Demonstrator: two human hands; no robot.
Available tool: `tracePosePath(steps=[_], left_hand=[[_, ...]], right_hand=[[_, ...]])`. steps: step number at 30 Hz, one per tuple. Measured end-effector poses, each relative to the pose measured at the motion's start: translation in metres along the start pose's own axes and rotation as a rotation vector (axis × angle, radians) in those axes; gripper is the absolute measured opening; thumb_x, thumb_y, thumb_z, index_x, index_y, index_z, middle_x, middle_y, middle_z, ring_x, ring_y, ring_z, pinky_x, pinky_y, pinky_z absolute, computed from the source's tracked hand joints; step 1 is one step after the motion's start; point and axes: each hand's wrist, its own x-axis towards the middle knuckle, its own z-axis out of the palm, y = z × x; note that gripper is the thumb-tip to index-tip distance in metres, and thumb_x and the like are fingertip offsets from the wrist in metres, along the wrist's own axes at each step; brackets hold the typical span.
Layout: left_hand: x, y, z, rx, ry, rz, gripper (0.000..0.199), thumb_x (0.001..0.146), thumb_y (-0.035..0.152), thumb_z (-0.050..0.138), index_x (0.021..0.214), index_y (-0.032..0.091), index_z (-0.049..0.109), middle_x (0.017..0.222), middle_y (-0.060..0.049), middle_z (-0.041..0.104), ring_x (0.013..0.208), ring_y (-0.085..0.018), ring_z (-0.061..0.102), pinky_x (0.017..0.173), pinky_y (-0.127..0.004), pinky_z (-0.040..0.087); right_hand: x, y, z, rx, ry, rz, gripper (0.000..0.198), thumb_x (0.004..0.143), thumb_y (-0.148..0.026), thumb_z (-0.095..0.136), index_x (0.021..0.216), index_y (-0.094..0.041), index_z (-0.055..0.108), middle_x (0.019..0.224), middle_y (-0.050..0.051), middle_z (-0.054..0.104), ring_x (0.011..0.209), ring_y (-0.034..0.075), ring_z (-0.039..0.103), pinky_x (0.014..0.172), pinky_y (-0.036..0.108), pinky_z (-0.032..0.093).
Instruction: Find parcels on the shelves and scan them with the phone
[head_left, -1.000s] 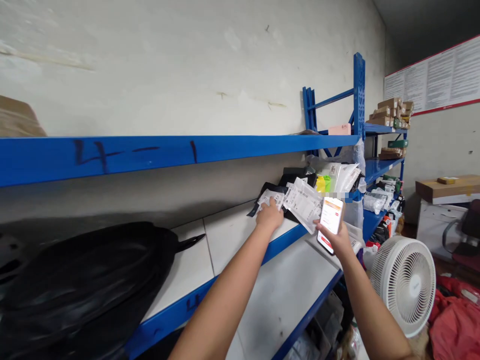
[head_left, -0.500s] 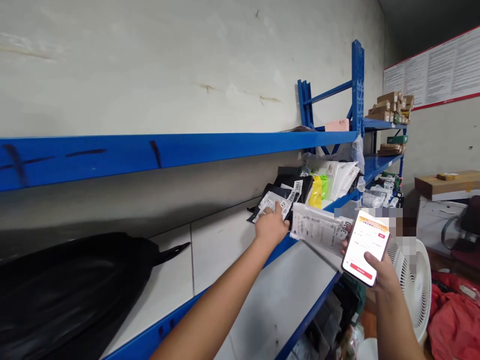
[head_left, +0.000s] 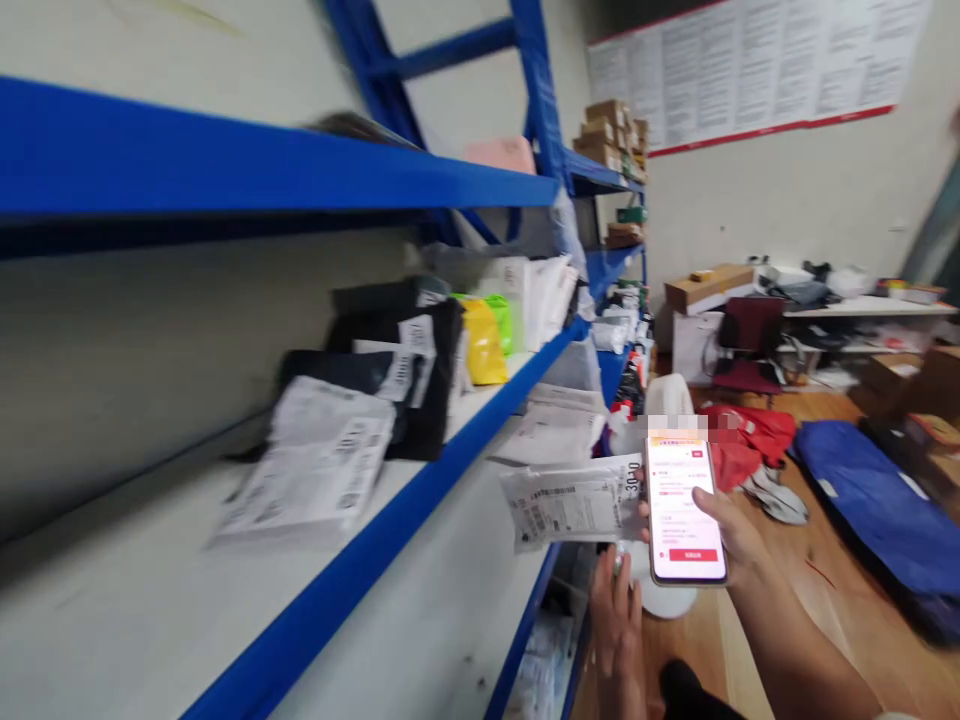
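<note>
My right hand (head_left: 724, 540) is wrapped round a smartphone (head_left: 684, 515), thumb resting on the lit screen. Out to the left from behind the phone sticks a white mailing bag (head_left: 566, 505) with a label marked 30-10; fingers at the phone's left edge seem to pinch it. Just below that bag is my left hand (head_left: 616, 610), slightly blurred, its fingers stretched upward and holding nothing I can see. Whether it touches the bag I cannot tell. On the blue shelf, a white labelled parcel (head_left: 319, 455) leans against black mailing bags (head_left: 390, 340).
Yellow (head_left: 482, 343), green and white parcels stand farther along the shelf. A blue shelf beam (head_left: 262, 165) crosses above. A white fan (head_left: 667, 398) stands partly behind the phone. Red cloth (head_left: 757, 435) and a blue bag (head_left: 874, 510) lie on the wooden floor, with a chair (head_left: 750, 340) beyond.
My view has swung right and closer to the parcels. My left hand has left the white parcel on the shelf and come down beside the held mailing bag. The right hand keeps its phone.
</note>
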Motion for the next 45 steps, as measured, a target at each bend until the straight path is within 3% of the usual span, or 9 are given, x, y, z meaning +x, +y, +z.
tracePosePath(steps=[5,9,12,17,21,26,32,38,45], left_hand=[[0.012,-0.002,0.063,-0.135,-0.23,-0.287,0.064,0.067,0.055,0.079,0.124,0.035,0.059,0.141,-0.007,0.056,0.123,-0.028,0.058,0.1,-0.042,0.05],[-0.01,-0.001,0.11,-0.047,-0.084,-0.352,0.063,0.066,0.05,0.081,0.123,0.03,0.062,0.136,-0.008,0.06,0.125,-0.03,0.057,0.098,-0.042,0.053],[-0.04,-0.006,0.143,0.111,-0.066,-0.343,0.058,0.072,0.045,0.077,0.125,0.03,0.061,0.135,-0.008,0.062,0.124,-0.03,0.058,0.101,-0.046,0.052],[-0.093,-0.023,0.208,0.269,-0.39,-0.101,0.063,0.075,0.049,0.075,0.132,0.03,0.056,0.137,-0.007,0.061,0.127,-0.027,0.056,0.111,-0.044,0.043],[-0.167,-0.059,0.271,0.42,-0.663,-0.042,0.066,0.076,0.053,0.073,0.134,0.028,0.054,0.131,-0.009,0.064,0.122,-0.027,0.059,0.111,-0.044,0.042],[-0.3,-0.13,0.353,0.481,-1.029,-0.075,0.062,0.078,0.054,0.07,0.13,0.022,0.057,0.115,-0.01,0.071,0.112,-0.026,0.065,0.101,-0.038,0.051],[-0.461,-0.192,0.43,0.394,-1.437,-0.302,0.062,0.081,0.059,0.064,0.128,0.021,0.055,0.116,-0.012,0.07,0.111,-0.025,0.066,0.095,-0.035,0.053],[-0.563,-0.221,0.476,0.324,-1.758,-0.523,0.064,0.077,0.067,0.063,0.118,0.019,0.059,0.118,-0.013,0.07,0.111,-0.026,0.066,0.096,-0.036,0.053],[-0.62,-0.262,0.523,0.335,-1.956,-0.684,0.062,0.072,0.066,0.07,0.11,0.018,0.062,0.111,-0.012,0.072,0.107,-0.027,0.067,0.091,-0.036,0.054]], right_hand=[[-0.056,-0.002,-0.036,0.034,0.163,-0.083,0.06,0.065,-0.044,0.091,0.112,-0.015,0.068,0.101,0.012,0.077,0.083,0.026,0.074,0.075,0.039,0.06],[-0.115,-0.021,-0.06,0.023,0.207,-0.189,0.063,0.065,-0.049,0.09,0.114,-0.016,0.068,0.11,0.014,0.074,0.091,0.026,0.072,0.08,0.039,0.058],[-0.165,-0.041,-0.077,-0.016,0.243,-0.234,0.064,0.067,-0.058,0.085,0.111,-0.015,0.069,0.097,0.013,0.076,0.082,0.027,0.073,0.08,0.042,0.057],[-0.271,-0.083,-0.108,0.024,0.398,-0.321,0.077,0.065,-0.07,0.081,0.118,-0.016,0.066,0.107,0.013,0.075,0.084,0.026,0.073,0.075,0.037,0.057],[-0.383,-0.123,-0.135,0.078,0.544,-0.453,0.073,0.07,-0.073,0.075,0.113,-0.015,0.068,0.1,0.01,0.077,0.083,0.025,0.074,0.075,0.034,0.058],[-0.528,-0.167,-0.16,0.147,0.648,-0.612,0.069,0.072,-0.072,0.074,0.107,-0.013,0.068,0.091,0.011,0.077,0.083,0.027,0.075,0.073,0.037,0.059],[-0.663,-0.169,-0.16,0.367,1.131,-0.968,0.051,0.081,-0.053,0.078,0.111,-0.015,0.063,0.097,0.013,0.077,0.09,0.03,0.075,0.08,0.043,0.06],[-0.719,-0.15,-0.152,0.277,1.428,-1.363,0.072,0.078,-0.036,0.08,0.14,-0.022,0.046,0.113,0.012,0.075,0.102,0.033,0.072,0.087,0.047,0.058],[-0.744,-0.174,-0.171,0.392,1.704,-1.5,0.077,0.08,-0.039,0.077,0.143,-0.019,0.037,0.093,0.011,0.079,0.09,0.035,0.075,0.078,0.05,0.06]])
